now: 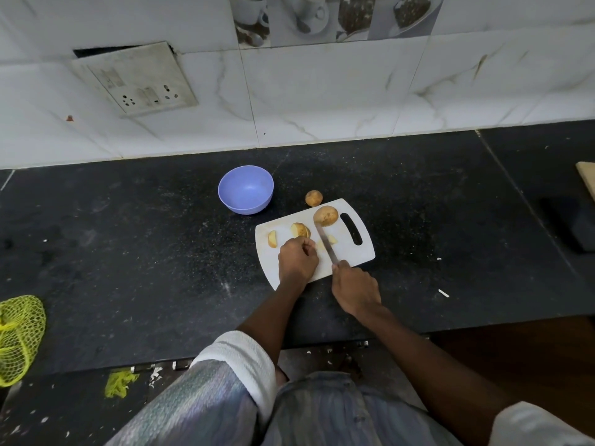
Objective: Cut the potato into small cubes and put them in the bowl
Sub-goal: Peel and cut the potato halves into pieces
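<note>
Fingers of the left hand (297, 260) curl over small potato pieces (331, 239) on the white cutting board (360, 252), while the right hand (355, 289) grips a knife (325, 242) whose blade rests among them. A potato half (300, 230), a wedge (272, 238) and a whole potato (325, 216) lie on the board; another potato (313, 198) and the blue bowl (246, 189) sit beyond on the black counter (128, 252).

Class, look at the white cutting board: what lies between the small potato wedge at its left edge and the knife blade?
In the head view, a larger cut potato piece and the left hand.
</note>
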